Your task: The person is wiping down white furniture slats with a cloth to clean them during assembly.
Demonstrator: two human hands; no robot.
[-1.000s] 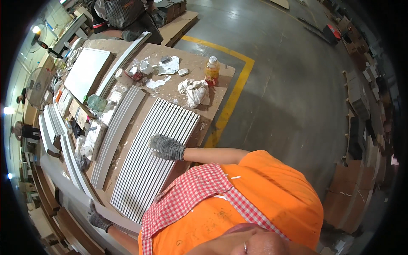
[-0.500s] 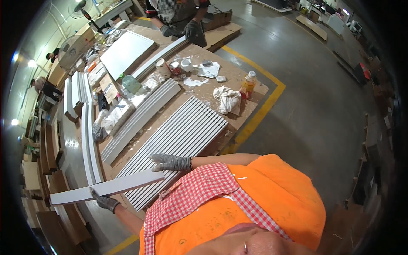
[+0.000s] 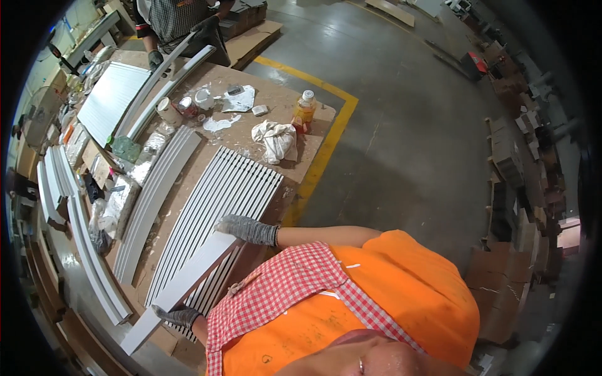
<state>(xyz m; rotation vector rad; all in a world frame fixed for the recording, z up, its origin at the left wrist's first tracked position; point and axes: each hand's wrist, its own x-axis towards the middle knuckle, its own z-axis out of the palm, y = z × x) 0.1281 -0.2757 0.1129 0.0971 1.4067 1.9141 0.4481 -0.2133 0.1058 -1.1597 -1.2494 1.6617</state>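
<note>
A long white strip (image 3: 191, 274) lies slantwise across my hands, above the near part of a row of narrow white slats (image 3: 216, 188) with dark gaps between them. My right hand (image 3: 249, 230), in a grey knit glove, is closed round the strip's upper right end. Further down, my left hand (image 3: 180, 316), gloved the same way, grips the strip near its lower left end; the thumb shows on its edge, while some fingers are hidden beneath. The slats rest side by side on the brown worktable (image 3: 210, 139), and the strip covers some of their near ends.
Grooved white boards (image 3: 157, 200) lie left of the slats. Beyond stand paint cans (image 3: 169, 111), a crumpled white cloth (image 3: 274, 141) and a bottle of yellow-orange liquid (image 3: 304, 111). Across the table, a gloved co-worker (image 3: 182, 28) handles a white strip. More long white pieces (image 3: 94, 244) stand at left.
My right hand has closed on the strip's end, where its fingers were stretched out before. The strip has turned steeper, its left end swinging down toward me with my left hand. The view has shifted right.
</note>
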